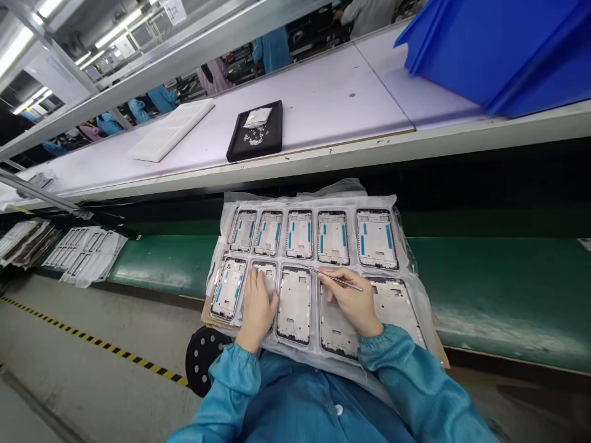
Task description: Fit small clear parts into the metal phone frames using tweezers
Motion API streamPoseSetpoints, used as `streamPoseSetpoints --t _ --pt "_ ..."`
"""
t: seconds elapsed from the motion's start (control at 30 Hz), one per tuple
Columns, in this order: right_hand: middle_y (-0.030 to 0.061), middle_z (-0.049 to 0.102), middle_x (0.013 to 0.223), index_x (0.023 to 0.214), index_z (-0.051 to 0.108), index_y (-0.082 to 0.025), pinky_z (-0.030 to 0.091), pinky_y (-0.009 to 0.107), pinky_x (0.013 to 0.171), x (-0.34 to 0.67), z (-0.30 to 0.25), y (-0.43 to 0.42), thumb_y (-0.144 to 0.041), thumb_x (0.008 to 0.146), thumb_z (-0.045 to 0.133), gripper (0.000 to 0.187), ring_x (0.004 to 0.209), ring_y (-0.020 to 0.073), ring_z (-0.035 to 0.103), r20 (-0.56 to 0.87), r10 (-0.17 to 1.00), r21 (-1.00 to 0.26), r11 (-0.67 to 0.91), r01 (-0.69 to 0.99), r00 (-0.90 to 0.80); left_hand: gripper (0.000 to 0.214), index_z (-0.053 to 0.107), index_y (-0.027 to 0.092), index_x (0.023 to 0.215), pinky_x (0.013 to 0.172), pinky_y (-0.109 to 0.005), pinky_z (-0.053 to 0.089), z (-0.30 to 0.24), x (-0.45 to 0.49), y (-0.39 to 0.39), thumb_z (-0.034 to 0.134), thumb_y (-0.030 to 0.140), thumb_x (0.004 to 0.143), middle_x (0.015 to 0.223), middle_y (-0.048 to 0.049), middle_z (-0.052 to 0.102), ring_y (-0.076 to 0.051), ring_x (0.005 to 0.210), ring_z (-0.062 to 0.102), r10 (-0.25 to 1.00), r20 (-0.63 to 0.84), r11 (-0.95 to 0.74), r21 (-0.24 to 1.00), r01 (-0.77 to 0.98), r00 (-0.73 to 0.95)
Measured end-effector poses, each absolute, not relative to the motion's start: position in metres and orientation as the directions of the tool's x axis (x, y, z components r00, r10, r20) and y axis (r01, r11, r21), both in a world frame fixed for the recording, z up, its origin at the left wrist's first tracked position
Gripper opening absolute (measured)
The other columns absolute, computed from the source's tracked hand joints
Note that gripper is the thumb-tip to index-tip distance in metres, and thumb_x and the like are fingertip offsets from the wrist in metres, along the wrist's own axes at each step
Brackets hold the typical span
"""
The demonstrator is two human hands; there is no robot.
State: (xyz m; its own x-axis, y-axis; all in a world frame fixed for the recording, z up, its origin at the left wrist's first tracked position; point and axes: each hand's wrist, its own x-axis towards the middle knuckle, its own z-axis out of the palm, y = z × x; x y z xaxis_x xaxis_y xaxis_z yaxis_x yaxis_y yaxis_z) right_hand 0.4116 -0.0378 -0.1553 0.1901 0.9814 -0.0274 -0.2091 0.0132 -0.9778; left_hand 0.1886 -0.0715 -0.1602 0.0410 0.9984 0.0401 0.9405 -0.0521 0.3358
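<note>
A white tray (316,269) lined with thin plastic film holds two rows of phone middle frames. The far-row frames, such as this phone frame (300,234), carry blue strips, as does the near-left phone frame (229,288). My left hand (259,306) lies with extended fingers on the second near-row phone frame (266,271), partly hiding it. In my right hand (353,301) a slim pointed metal tool (344,283) is pinched like a pen, its tip pointing left above the bare middle phone frame (294,304). My right hand partly covers the fourth near-row frame.
A green bench (489,295) runs under the tray. On the white shelf (332,92) above are a black tray (256,138) with small clear bits, a white tray (173,130) and a blue bin (498,55). Stacked trays (87,252) lie left; a black stool (205,360) stands below.
</note>
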Motion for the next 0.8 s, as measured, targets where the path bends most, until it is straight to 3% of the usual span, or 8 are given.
streamPoseSetpoints --t 0.1,0.2,0.3,0.37,0.47,0.57,0.67,0.8 --pt "0.0102 0.081 0.086 0.067 0.07 -0.021 0.054 0.032 0.045 0.412 -0.158 -0.038 -0.056 0.071 0.084 0.038 0.036 0.0116 0.054 -0.048 0.983 -0.975 -0.007 -0.224 0.178 0.055 0.041 0.005 0.145 0.116 -0.059 0.037 -0.152 0.186 -0.066 0.047 0.018 0.092 0.156 -0.0306 0.037 -0.042 0.151 0.029 0.986 -0.069 -0.14 0.176 0.974 0.154" --pt "0.0107 0.081 0.086 0.066 0.07 -0.021 0.051 0.031 0.041 0.411 -0.159 -0.038 -0.059 0.07 0.084 0.041 0.035 0.0115 0.053 -0.052 0.982 -0.975 -0.011 -0.224 0.18 0.064 0.04 0.003 0.147 0.111 -0.057 0.042 -0.137 0.181 -0.062 0.049 0.009 0.084 0.148 -0.0342 0.046 -0.043 0.143 0.043 0.966 -0.13 -0.213 0.087 0.973 0.223" --pt "0.0089 0.079 0.077 0.065 0.069 -0.02 0.053 0.031 0.044 0.41 -0.159 -0.037 -0.06 0.07 0.084 0.042 0.037 0.012 0.053 -0.026 0.981 -0.978 0.015 -0.21 0.194 0.075 0.03 0.006 0.155 0.098 -0.044 0.054 -0.115 0.162 -0.067 0.043 0.002 0.082 0.147 -0.0326 0.05 -0.037 0.123 0.065 0.965 -0.165 -0.178 0.159 0.971 0.204" --pt "0.0089 0.079 0.077 0.064 0.069 -0.02 0.053 0.031 0.043 0.41 -0.159 -0.037 -0.061 0.07 0.083 0.043 0.037 0.0119 0.053 -0.025 0.979 -0.977 0.018 -0.211 0.2 0.074 0.026 0.011 0.158 0.094 -0.041 0.056 -0.102 0.145 -0.07 0.037 0.003 0.086 0.148 -0.0275 0.051 -0.031 0.117 0.069 0.983 -0.135 -0.088 0.256 0.963 0.126" --pt "0.0114 0.081 0.089 0.065 0.069 -0.02 0.051 0.031 0.039 0.41 -0.16 -0.036 -0.061 0.07 0.083 0.044 0.035 0.011 0.052 -0.035 0.981 -0.976 0.006 -0.216 0.189 0.059 0.034 0.017 0.155 0.107 -0.045 0.051 -0.102 0.127 -0.073 0.032 0.013 0.096 0.147 -0.0182 0.055 -0.028 0.132 0.058 0.999 -0.003 -0.04 0.456 0.889 0.047" --pt "0.0121 0.081 0.092 0.066 0.069 -0.02 0.051 0.031 0.039 0.411 -0.159 -0.037 -0.059 0.07 0.084 0.043 0.035 0.0113 0.053 -0.032 0.983 -0.98 0.005 -0.198 0.181 0.053 0.044 0.016 0.149 0.116 -0.045 0.043 -0.127 0.129 -0.077 0.033 0.016 0.097 0.145 -0.0166 0.057 -0.025 0.139 0.052 0.995 0.082 -0.089 0.624 0.776 0.048" --pt "0.0096 0.08 0.083 0.067 0.069 -0.02 0.052 0.032 0.041 0.414 -0.151 -0.038 -0.058 0.073 0.083 0.04 0.037 0.0128 0.055 -0.017 0.982 -0.989 0.01 -0.146 0.186 0.056 0.044 0.015 0.149 0.12 -0.049 0.039 -0.151 0.14 -0.086 0.029 0.009 0.095 0.152 -0.02 0.048 -0.025 0.145 0.044 0.991 0.107 -0.133 0.648 0.75 0.084" --pt "0.0066 0.078 0.074 0.068 0.07 -0.022 0.058 0.033 0.053 0.407 -0.131 -0.029 -0.054 0.077 0.081 0.035 0.048 0.0178 0.065 0.039 0.991 -0.996 0.05 -0.079 0.128 0.057 0.04 0.02 0.151 0.125 -0.056 0.026 -0.15 0.137 -0.085 0.029 0.007 0.097 0.166 -0.0172 0.026 -0.027 0.156 0.021 0.974 0.157 -0.223 0.578 0.785 0.161"
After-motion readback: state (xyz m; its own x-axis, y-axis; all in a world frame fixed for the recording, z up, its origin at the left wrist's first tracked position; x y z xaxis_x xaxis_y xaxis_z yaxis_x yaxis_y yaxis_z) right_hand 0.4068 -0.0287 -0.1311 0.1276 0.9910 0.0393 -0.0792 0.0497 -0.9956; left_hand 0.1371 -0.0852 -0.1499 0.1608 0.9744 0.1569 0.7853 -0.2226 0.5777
